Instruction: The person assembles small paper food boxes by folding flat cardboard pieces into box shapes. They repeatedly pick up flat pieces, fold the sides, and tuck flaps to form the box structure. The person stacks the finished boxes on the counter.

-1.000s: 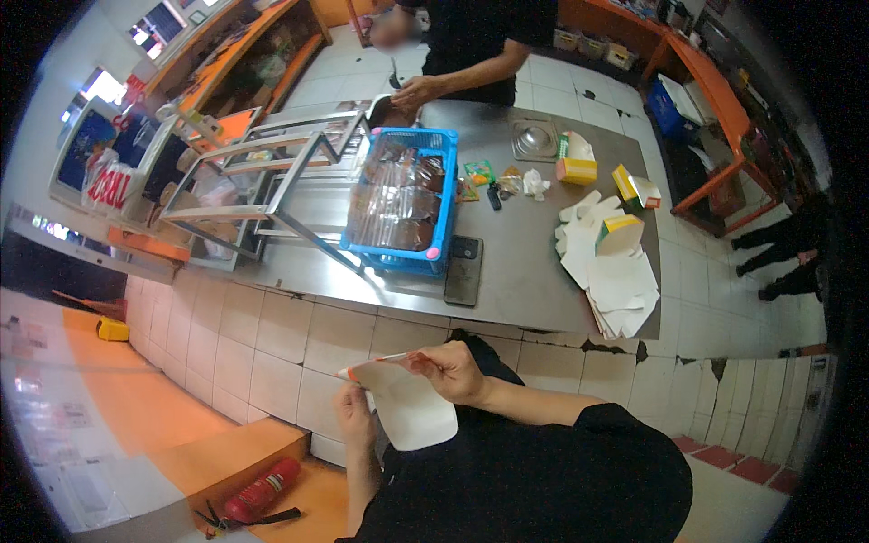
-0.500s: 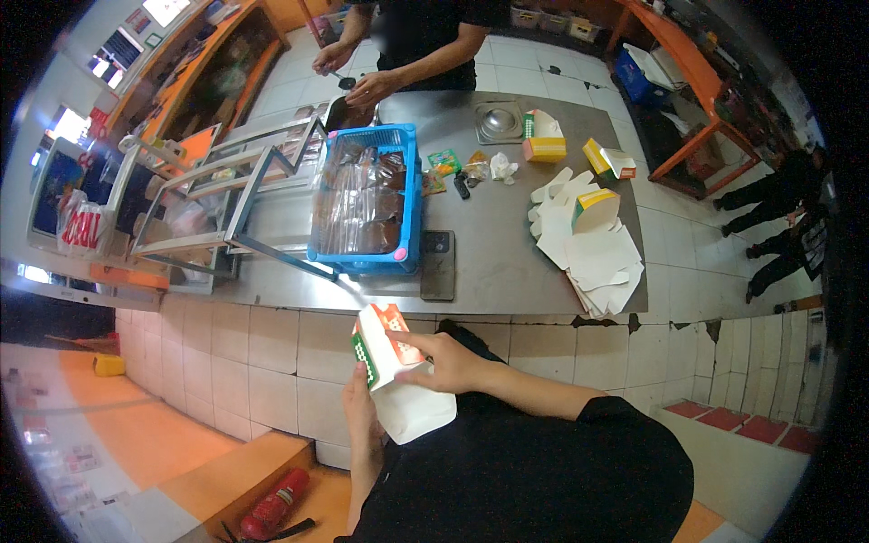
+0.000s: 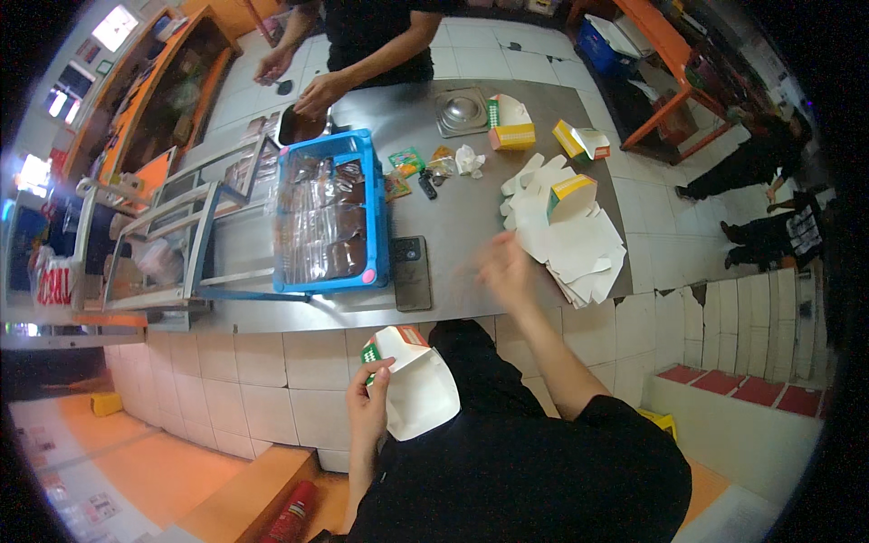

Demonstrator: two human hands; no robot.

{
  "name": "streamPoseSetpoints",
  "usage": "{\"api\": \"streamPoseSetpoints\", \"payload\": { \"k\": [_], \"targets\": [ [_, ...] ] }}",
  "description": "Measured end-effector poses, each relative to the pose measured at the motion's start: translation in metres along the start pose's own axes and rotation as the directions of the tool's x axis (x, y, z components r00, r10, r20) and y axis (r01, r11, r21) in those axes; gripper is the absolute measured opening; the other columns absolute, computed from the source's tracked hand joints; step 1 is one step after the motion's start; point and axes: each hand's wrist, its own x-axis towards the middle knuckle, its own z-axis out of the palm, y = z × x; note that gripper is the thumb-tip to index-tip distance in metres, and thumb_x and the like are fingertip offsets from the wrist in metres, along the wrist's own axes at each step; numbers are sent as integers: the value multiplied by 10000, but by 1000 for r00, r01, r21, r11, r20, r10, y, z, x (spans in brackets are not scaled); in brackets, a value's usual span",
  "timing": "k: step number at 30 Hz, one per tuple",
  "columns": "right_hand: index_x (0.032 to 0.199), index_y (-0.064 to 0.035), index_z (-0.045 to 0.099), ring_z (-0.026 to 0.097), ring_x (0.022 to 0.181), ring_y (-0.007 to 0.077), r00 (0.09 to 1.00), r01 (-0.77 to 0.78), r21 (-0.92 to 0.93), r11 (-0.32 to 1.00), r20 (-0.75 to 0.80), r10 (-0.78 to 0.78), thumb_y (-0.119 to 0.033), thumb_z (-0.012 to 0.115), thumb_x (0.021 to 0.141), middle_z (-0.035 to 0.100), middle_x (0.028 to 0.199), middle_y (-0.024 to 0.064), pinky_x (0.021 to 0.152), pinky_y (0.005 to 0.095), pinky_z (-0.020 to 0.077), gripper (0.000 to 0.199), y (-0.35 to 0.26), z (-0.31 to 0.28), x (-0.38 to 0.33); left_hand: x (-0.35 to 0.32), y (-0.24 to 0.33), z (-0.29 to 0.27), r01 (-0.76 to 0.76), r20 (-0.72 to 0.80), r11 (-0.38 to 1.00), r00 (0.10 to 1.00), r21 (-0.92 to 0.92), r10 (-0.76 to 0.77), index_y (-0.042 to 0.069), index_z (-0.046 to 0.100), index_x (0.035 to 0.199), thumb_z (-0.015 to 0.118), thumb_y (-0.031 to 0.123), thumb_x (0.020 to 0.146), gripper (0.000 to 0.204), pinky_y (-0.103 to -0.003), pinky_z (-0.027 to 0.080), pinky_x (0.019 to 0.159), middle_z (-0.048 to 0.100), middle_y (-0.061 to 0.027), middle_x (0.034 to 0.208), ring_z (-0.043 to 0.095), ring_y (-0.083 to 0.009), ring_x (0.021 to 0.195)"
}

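Note:
My left hand (image 3: 369, 398) grips a paper food box (image 3: 424, 398), white inside with green and orange printed sides, its lid flap open. It is above the floor, just off the table's near edge. My right hand (image 3: 510, 276) is over the table's near edge, blurred by motion; its fingers look apart and nothing shows in them. Nearest to it is a pile of flat white box blanks (image 3: 579, 258). One folded yellow box (image 3: 572, 197) sits on that pile.
A blue crate (image 3: 376, 226) of wrapped brown food stands left of a dark phone (image 3: 413, 276) on the steel table (image 3: 462, 303). Two folded boxes (image 3: 513, 136) (image 3: 581, 142) are farther back. Across the table, a person's hands (image 3: 321, 95) work over a metal pan. A metal rack (image 3: 204, 235) stands left.
My right hand has let go of the paper box and moved right toward the pile of blanks. My left hand still holds the box, now turned with its inside more visible.

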Motion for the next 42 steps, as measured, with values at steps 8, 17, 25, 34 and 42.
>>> {"api": "streamPoseSetpoints", "payload": {
  "k": [8, 17, 25, 34, 42],
  "targets": [
    [1233, 53, 541, 650, 1019, 249, 805, 17, 0, 1000, -594, -13, -291, 633, 1001, 657, 1120, 163, 847, 364, 513, 425, 53, -121, 174, 107, 37, 73, -186, 241, 975, 959, 124, 152, 10, 702, 1117, 520, 294, 1060, 341, -292, 440, 944, 713, -95, 1124, 600, -165, 1021],
    [1066, -73, 668, 650, 991, 243, 633, 774, -357, 523, 476, -611, 56, 587, 774, 678, 1044, 70, 1145, 544, 359, 329, -36, -44, 33, 272, 39, 131, -282, 313, 959, 914, 38, 257, 16, 605, 1283, 480, 412, 1068, 468, -362, 463, 978, 676, -113, 1199, 617, -233, 1108],
    [932, -100, 675, 611, 913, 269, 480, 828, -207, 521, 741, -469, -116, 643, 820, 605, 887, 70, 1125, 545, 380, 118, -38, -62, 88, 251, 44, 126, -127, 313, 992, 942, -5, 123, 23, 505, 1380, 601, 323, 1036, 467, -347, 440, 1019, 608, -116, 1297, 570, -191, 1180],
    [1012, -30, 646, 590, 1041, 391, 723, 538, -669, 513, 53, -689, -227, 711, 837, 645, 959, 151, 1027, 519, 399, 271, -10, -79, 268, 238, 25, 132, 104, 134, 987, 987, -121, -88, -21, 529, 1330, 657, 148, 998, 394, -288, 502, 906, 648, -99, 1212, 626, -146, 1065],
    [1156, -45, 635, 565, 1151, 388, 887, 437, -558, 705, 140, -440, -172, 688, 896, 648, 1121, 169, 1051, 554, 373, 294, -40, -107, 265, 247, 33, 139, 12, 127, 999, 992, -33, -8, -21, 515, 1351, 629, 148, 1001, 405, -313, 485, 948, 638, -119, 1230, 610, -169, 1104]
  ]
}}
